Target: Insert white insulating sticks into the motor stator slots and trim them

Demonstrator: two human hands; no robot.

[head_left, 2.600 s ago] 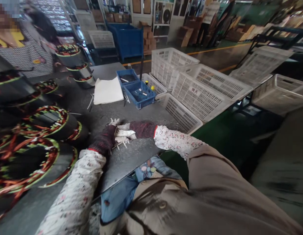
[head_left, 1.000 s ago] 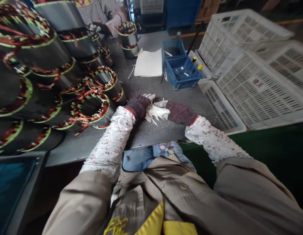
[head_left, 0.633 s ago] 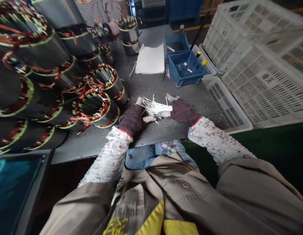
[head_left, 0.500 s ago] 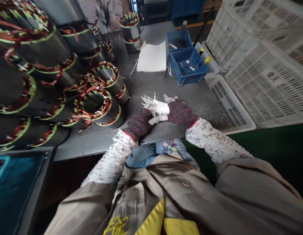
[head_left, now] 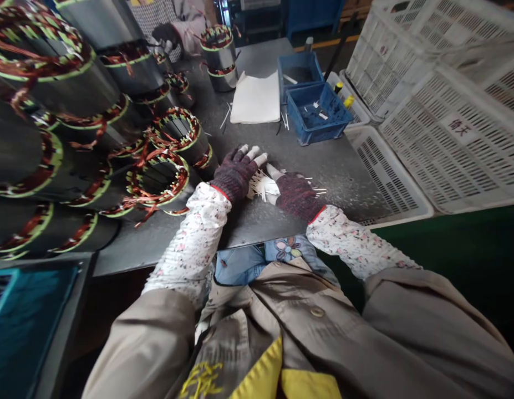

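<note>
Both my hands wear dark knitted gloves with white fingertips and rest on the grey metal table (head_left: 257, 149). My left hand (head_left: 235, 172) has its fingers stretched out flat, pressing against a bundle of thin white sticks (head_left: 260, 185). My right hand (head_left: 294, 191) is closed round the other side of that bundle, and some sticks poke out to its right. Wound motor stators (head_left: 161, 180) with copper coils and green edging stand just left of my left hand.
Many more stators (head_left: 40, 111) crowd the table's left side. Farther back lie a white sheet stack (head_left: 257, 100) and two blue bins (head_left: 317, 113). White perforated crates (head_left: 439, 111) are stacked on the right. Another person's gloved hand (head_left: 165, 34) works at the far end.
The bundle, held raised between both hands half a second ago, is now down on the table. My left hand has opened and slid forward over it; my right hand moved slightly toward me.
</note>
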